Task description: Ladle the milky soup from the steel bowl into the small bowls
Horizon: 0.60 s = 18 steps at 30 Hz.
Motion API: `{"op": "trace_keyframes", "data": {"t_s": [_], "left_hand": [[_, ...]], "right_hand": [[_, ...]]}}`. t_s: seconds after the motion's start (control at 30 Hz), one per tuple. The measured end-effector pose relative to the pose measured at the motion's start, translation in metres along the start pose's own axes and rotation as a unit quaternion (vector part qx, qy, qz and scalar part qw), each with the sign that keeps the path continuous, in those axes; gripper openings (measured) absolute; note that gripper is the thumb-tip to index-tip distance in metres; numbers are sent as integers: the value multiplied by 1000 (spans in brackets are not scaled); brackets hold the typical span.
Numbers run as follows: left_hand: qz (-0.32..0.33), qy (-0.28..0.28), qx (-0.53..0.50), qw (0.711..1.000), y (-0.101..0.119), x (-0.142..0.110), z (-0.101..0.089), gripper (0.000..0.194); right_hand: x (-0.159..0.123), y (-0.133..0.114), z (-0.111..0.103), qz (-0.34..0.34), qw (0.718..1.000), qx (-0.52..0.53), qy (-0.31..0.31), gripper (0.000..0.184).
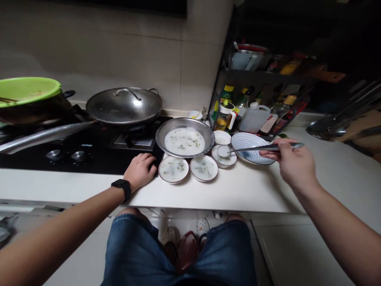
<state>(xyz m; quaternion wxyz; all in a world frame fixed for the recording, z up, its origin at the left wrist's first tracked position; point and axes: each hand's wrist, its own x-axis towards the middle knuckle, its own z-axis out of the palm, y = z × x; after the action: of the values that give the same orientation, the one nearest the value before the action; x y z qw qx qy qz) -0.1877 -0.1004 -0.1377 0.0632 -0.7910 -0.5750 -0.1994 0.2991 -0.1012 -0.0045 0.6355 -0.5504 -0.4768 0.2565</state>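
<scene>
My right hand (293, 161) grips the long handle of a ladle (224, 151). The ladle's bowl, with whitish liquid in it, is over a small soup bowl (226, 161) on the right. Two more red-rimmed bowls of white soup with green bits, the left one (173, 169) and the middle one (204, 168), stand in front of a wide metal basin (210, 137) of the same soup. Resting on the counter at the hob's corner, my left hand (141, 170) holds nothing, its fingers loosely bent. A black watch (122, 188) is on that wrist.
A patterned bowl (251, 145) and a small white bowl (222, 137) stand right of the basin. On the black hob (98, 155) are a lidded wok (125, 105) and a pot under a green basin (32, 89). Behind stands a rack with bottles (254, 118).
</scene>
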Motion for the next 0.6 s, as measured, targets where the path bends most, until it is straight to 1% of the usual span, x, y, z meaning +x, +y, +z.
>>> {"op": "trace_keyframes", "data": {"t_s": [0.03,0.07,0.1,0.13,0.17,0.2,0.23,0.27,0.3,0.33,0.37,0.43,0.5,0.6], "left_hand": [[0,1,1,1000,0,0,0,35],[0,0,2,1000,0,0,0,35],[0,0,2,1000,0,0,1,36],[1,-1,2,1000,-1,0,1,36],[1,-1,2,1000,-1,0,1,36],[1,-1,2,1000,-1,0,0,36],[1,-1,1,1000,0,0,0,36],[0,-1,1,1000,0,0,0,36],[0,-1,0,1000,0,0,0,35],[-1,-1,0,1000,0,0,0,35],[-2,-1,-1,1000,1,0,-1,35],[-4,0,-1,1000,1,0,-1,35],[-6,0,-1,1000,2,0,-2,34],[-9,-1,-2,1000,3,0,-2,34]], "right_hand": [[-6,2,-5,-43,998,-37,-24,21],[-11,3,-10,-104,990,-83,-49,22],[-16,3,-14,-182,972,-132,-75,21],[-20,1,-18,-266,941,-178,-107,18],[-24,-1,-22,-347,902,-215,-140,15],[-26,-4,-23,-414,861,-240,-173,13],[-27,-7,-23,-462,826,-250,-203,13],[-28,-10,-21,-492,804,-250,-223,15],[-27,-13,-17,-507,793,-244,-232,18],[-26,-14,-9,-513,794,-235,-228,20],[-24,-15,0,-512,801,-223,-214,20],[-20,-13,24,-496,827,-197,-175,17],[-16,-7,51,-464,854,-188,-143,16],[-12,5,86,-402,883,-189,-153,20]]}}
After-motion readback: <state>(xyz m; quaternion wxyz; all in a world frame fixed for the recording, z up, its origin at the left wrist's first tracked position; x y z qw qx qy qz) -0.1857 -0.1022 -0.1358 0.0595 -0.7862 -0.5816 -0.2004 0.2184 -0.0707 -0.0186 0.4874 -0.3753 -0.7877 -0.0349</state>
